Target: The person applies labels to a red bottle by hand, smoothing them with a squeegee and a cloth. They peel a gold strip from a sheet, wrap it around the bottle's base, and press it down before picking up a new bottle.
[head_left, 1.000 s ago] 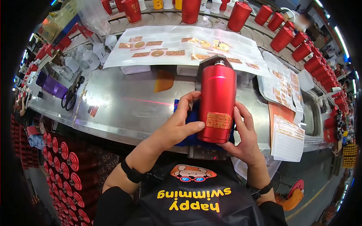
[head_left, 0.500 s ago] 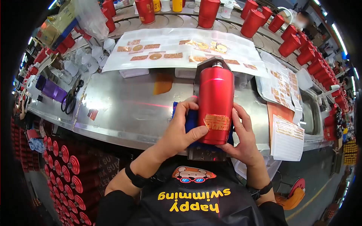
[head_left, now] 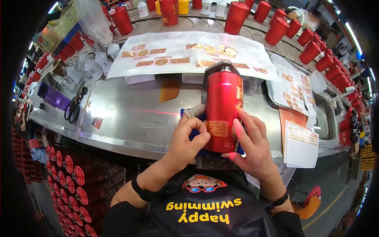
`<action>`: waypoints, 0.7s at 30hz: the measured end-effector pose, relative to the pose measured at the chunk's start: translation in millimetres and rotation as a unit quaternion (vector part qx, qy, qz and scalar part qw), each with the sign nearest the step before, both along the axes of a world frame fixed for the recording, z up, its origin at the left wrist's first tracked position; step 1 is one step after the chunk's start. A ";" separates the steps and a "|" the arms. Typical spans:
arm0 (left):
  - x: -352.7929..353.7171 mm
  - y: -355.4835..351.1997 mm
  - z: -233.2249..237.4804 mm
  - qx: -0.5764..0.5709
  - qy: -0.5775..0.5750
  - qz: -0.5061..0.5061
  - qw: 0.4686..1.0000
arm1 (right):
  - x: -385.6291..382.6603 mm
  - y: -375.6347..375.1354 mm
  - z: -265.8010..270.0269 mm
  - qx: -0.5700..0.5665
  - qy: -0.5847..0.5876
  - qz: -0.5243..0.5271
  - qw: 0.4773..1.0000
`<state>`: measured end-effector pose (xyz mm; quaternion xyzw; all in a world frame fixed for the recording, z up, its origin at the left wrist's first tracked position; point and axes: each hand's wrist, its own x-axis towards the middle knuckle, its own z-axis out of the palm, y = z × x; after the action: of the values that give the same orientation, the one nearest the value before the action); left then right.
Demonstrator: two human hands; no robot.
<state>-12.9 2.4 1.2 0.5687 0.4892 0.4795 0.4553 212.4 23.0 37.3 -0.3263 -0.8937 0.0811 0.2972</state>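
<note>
A red metal bottle (head_left: 223, 94) lies with its threaded neck away from me, on a dark angular holder (head_left: 205, 85) with blue cloth at its side. A gold patterned decal (head_left: 216, 128) sits low on the bottle, and another shows at its right edge. My left hand (head_left: 183, 140) has thumb and index finger pinched together beside the decal's left edge; whether they hold its edge is hidden. One left finger wears a pale finger cover. My right hand (head_left: 254, 144) steadies the bottle, with fingers along its right side and thumb near its base.
Beyond the bottle lies a white sheet of decals (head_left: 158, 51), with more decal sheets (head_left: 292, 91) at right beside a sink (head_left: 325, 118). Black scissors (head_left: 75, 103) and a purple bottle (head_left: 55, 96) are at left. Red bottles (head_left: 169, 14) line the conveyor behind; others are stacked lower left.
The bottle has turned, so its gold decal moved left and a second one appeared at right. My left fingers drew into a pinch. My right fingers moved further over the bottle. Conveyor bottles shifted right.
</note>
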 end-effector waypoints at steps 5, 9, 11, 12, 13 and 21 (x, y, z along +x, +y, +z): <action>-7.3 -3.9 -5.9 -0.012 -0.010 0.046 0.999 | -4.7 3.0 1.0 -0.001 0.016 0.004 1.000; 1.2 -1.9 -11.2 0.054 0.117 0.068 0.989 | -4.8 1.5 -3.1 0.001 0.017 -0.003 1.000; 1.3 -2.5 -12.0 0.084 0.151 0.058 0.983 | -4.0 0.7 -3.4 0.001 0.014 -0.007 1.000; -0.4 -3.5 -8.5 0.096 0.166 0.058 0.980 | -3.4 0.9 -3.5 -0.003 0.014 -0.006 1.000; -2.3 -4.2 -4.3 0.109 0.182 0.058 0.976 | -3.1 1.4 -3.9 -0.006 0.014 -0.004 1.000; -4.6 6.8 -1.2 -0.003 0.118 0.037 0.992 | -3.7 0.5 -4.2 -0.008 0.019 -0.005 1.000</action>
<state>-17.5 9.2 0.1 0.6017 0.5616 0.4242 0.3777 208.7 23.6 33.1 -0.3315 -0.8857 0.0931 0.3114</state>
